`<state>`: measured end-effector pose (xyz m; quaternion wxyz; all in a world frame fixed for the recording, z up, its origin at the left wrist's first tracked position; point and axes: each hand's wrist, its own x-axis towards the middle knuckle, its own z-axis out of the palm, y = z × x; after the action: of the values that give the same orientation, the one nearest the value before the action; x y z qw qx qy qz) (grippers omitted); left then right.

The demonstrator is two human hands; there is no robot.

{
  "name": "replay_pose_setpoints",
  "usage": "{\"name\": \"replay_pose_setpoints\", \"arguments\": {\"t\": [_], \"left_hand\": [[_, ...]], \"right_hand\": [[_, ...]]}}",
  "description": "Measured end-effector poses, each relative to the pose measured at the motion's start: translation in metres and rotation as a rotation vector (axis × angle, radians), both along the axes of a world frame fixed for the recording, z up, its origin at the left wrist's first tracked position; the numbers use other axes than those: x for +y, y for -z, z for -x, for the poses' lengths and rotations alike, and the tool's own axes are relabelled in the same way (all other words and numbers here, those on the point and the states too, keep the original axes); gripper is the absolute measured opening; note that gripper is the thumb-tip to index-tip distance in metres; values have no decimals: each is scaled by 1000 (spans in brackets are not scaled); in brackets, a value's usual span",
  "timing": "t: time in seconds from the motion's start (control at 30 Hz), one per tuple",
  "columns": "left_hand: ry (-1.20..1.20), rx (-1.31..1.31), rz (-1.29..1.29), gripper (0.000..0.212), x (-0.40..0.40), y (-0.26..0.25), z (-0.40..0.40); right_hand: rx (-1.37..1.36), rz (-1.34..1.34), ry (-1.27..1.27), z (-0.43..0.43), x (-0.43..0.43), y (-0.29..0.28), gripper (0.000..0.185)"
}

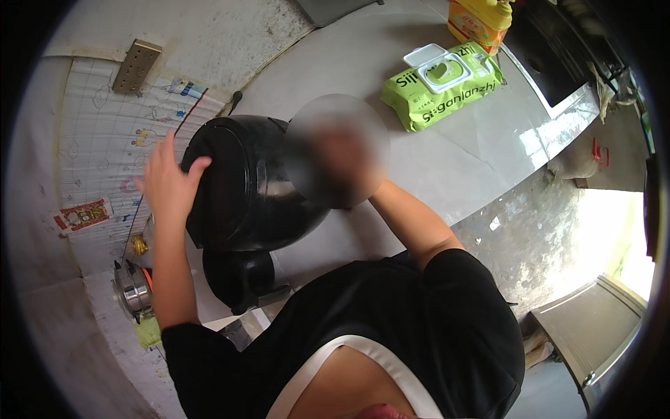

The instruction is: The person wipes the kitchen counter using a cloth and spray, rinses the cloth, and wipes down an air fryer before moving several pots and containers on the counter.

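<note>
A black appliance with a rounded body, seemingly an air fryer (pixel 282 194), lies on the grey countertop. My left hand (pixel 172 180) is at its flat end, fingers spread and thumb over the edge; whether it touches the surface I cannot tell. My right hand (pixel 345 152) is over the appliance's other end, hidden by a round blur, so its grip does not show. A separate black basket with a handle (pixel 238 280) stands beside the appliance, near my body. Beyond my right hand lies a green pack of wipes (pixel 445 86) with its white lid raised.
A yellow detergent jug (pixel 480 23) stands behind the wipes, near a black cooktop (pixel 544 57). A steel pot (pixel 133 288) is at the left. A power strip (pixel 137 67) is on the wall, above a patterned covering (pixel 104 152).
</note>
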<state>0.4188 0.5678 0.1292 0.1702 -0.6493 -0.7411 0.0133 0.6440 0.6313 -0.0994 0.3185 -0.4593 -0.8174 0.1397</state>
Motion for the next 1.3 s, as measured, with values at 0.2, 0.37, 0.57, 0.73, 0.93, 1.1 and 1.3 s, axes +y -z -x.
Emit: {"name": "replay_pose_setpoints", "arguments": {"t": [0.2,0.37,0.57,0.73,0.93,1.1,1.3], "left_hand": [[110,-372,71,75,-62,30,-4],[167,-398,36,85,-68,31,4],[207,-450,25,94,-61,28,3],[310,-433,60,101,-54,24,16],[436,-437,148,105,-39,18,41],[409,-442,141,102,-31,21,41],[376,-379,106,93,-40,20,34]], "right_hand": [[-134,-350,-280,-9,-12,-153,26],[101,-392,-581,5,12,-181,28],[198,-113,-653,27,36,-135,24],[171,111,-646,44,58,-57,22],[3,1,-448,19,49,-19,18],[483,112,-254,25,16,-84,26],[-231,-460,476,17,-80,-43,26]]}}
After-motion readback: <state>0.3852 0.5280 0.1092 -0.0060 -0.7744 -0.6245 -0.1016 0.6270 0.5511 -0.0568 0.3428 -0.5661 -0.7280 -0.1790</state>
